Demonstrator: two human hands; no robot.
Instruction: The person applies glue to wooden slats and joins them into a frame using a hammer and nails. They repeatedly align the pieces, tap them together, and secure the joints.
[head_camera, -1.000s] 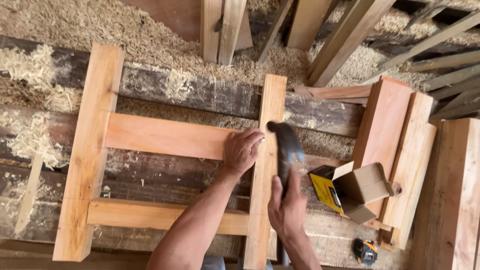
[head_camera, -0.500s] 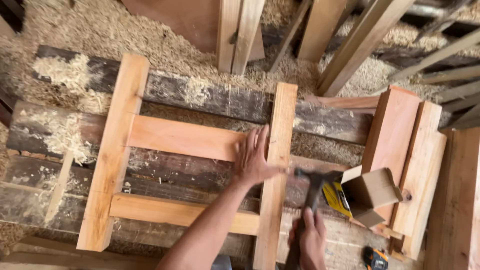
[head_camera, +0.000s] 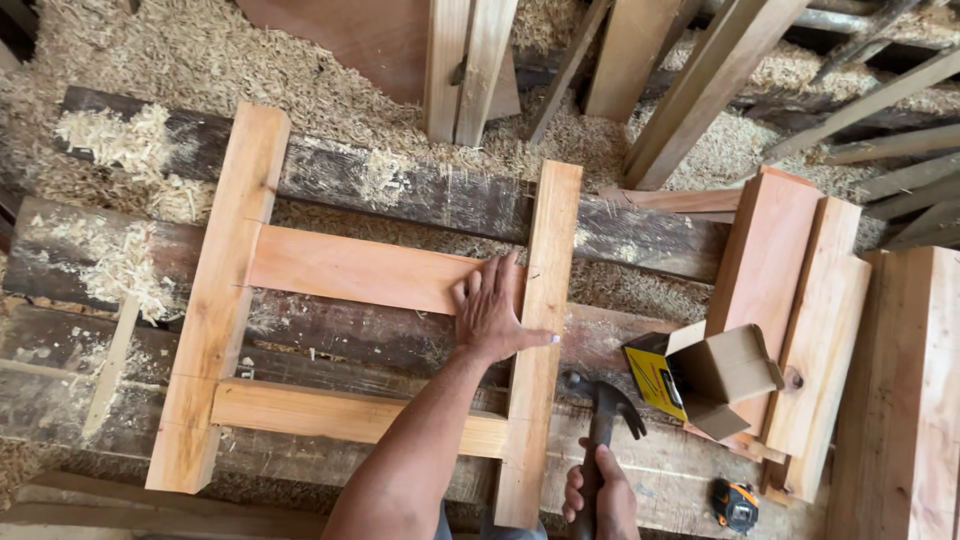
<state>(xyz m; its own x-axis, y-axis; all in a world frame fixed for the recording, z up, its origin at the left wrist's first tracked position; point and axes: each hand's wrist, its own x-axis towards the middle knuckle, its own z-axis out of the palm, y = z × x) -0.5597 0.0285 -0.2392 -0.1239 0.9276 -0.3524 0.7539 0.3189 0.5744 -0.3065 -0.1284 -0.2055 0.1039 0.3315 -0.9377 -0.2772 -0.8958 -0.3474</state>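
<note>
Head view: left hand (head_camera: 492, 310) lies flat, fingers spread, on the wooden frame (head_camera: 380, 300); right hand (head_camera: 600, 495) grips an upright hammer (head_camera: 600, 420), head pointing away, beside an open cardboard box (head_camera: 715, 378), contents unseen

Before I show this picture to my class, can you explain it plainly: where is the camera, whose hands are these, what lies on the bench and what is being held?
The one picture comes from a camera worn on a person's head, looking down at their own bare hands. The left hand lies flat where the upper cross rail meets the right upright of a pale wooden frame, which has two uprights and two rails. The right hand grips the handle of a claw hammer, its head just right of the frame. The frame rests on dark, worn planks strewn with wood shavings. To the right are an open cardboard box, stacked boards and a small tape measure.
</note>
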